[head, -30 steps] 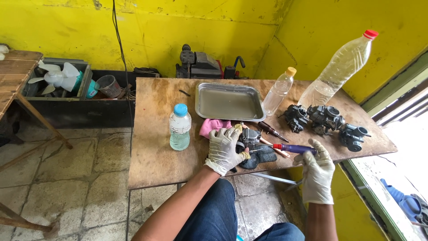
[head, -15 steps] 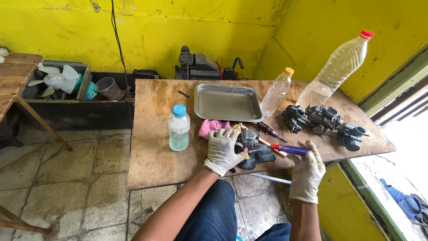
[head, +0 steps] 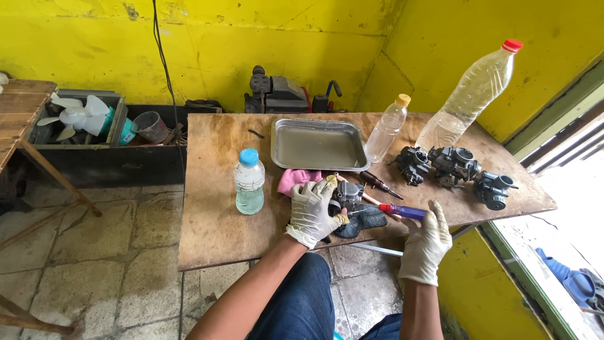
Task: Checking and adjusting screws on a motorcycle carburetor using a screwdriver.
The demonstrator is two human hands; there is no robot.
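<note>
Right hand [head: 426,242] lifted slightly off table edge, fingers spread, screwdriver [head: 402,211] loosely against fingertips. Left hand [head: 311,211] stayed clamped on carburetor [head: 348,194] atop dark rag [head: 362,221], mid-table [head: 214,233].

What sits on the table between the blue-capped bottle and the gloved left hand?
In the head view, a pink cloth lies between the blue-capped bottle and the left hand, towards the back; the nearer stretch is bare table.
</note>
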